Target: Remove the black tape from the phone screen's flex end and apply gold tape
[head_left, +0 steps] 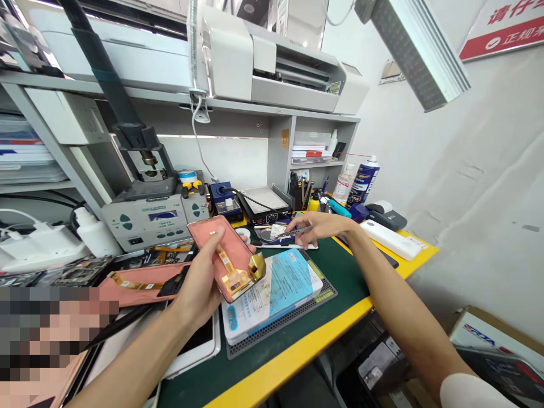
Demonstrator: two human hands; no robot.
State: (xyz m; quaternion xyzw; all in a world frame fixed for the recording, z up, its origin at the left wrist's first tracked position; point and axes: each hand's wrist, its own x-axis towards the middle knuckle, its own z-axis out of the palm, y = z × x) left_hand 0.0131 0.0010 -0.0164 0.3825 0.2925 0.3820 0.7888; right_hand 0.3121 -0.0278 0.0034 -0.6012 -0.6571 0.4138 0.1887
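Note:
My left hand (202, 277) grips a phone screen (236, 255), thumb on its pink back, where a gold flex cable and a folded gold flap show. The screen is tilted above a blue-and-white box (276, 289). Farther back on the right, my right hand (318, 226) pinches slim dark tweezers (297, 231), their tips pointing left over a small cluttered spot with a white piece (278, 230). A white stick-like tool (284, 246) lies just below those fingers. Another pink-backed screen (140, 283) lies left of my left hand.
A soldering station (148, 218) and a heating plate (266, 201) stand at the back. Bottles and a blue spray can (362, 181) are at right, near a white oblong device (393, 239). A white tablet (199, 345) lies under my left forearm. A lamp (419, 51) hangs upper right.

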